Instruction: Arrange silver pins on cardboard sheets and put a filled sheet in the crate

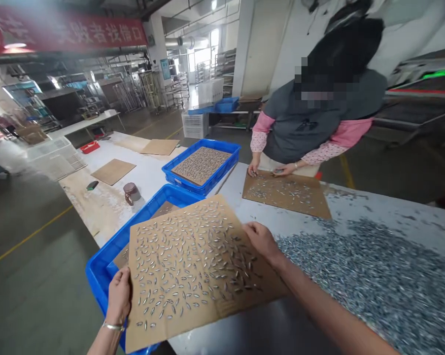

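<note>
White table (234,191), both hands (119,295) (262,242) holding cardboard (192,268)

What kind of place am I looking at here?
Probably a factory workshop, though what it makes isn't clear. A large heap of small metallic pieces lies on the worktable, more are spread across a held-up brown sheet, and metal racks stand in the background.

A yellow line (33,233) crosses the grey floor (41,291) left of the bench (152,170); beyond its far edge, a window (203,54) glows brightly.
</note>
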The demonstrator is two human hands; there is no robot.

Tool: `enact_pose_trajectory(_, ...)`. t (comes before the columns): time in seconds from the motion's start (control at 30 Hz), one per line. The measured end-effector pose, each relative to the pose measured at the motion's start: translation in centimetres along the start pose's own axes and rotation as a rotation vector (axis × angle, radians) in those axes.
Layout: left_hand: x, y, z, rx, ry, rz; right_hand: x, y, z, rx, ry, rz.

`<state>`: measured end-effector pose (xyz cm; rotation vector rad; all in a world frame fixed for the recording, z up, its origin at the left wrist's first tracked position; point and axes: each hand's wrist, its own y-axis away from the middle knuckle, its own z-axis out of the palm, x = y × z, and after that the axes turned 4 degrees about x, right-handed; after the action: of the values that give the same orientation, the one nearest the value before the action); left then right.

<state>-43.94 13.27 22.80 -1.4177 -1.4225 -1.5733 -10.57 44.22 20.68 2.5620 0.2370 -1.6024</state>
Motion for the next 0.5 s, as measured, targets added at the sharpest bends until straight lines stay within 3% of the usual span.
enact_pose_trajectory(0.1,-0.6,-1.1,-1.6,0.146,0.011,-0.02,-0.5,-2.6,4.2,-0.087,-0.015,-0.029)
enact_pose_trajectory(0.23,-1.4,-2.4,-3.3,0.241,0.018,-0.04,-1.3,-5.5,9.2,-0.183,-0.013,-0.064)
enact_pose_trajectory(0.37,-2.4,-3.6,-4.3,0.272,0.061,-0.094,-2.5,-8.2,13.6,-0.235,0.02,-0.071)
enact_pose_trajectory(0.5,-3.6,-3.8,-4.8,0.24,0.097,-0.16,-3.3,-10.1,16.8,-0.279,0.067,-0.085)
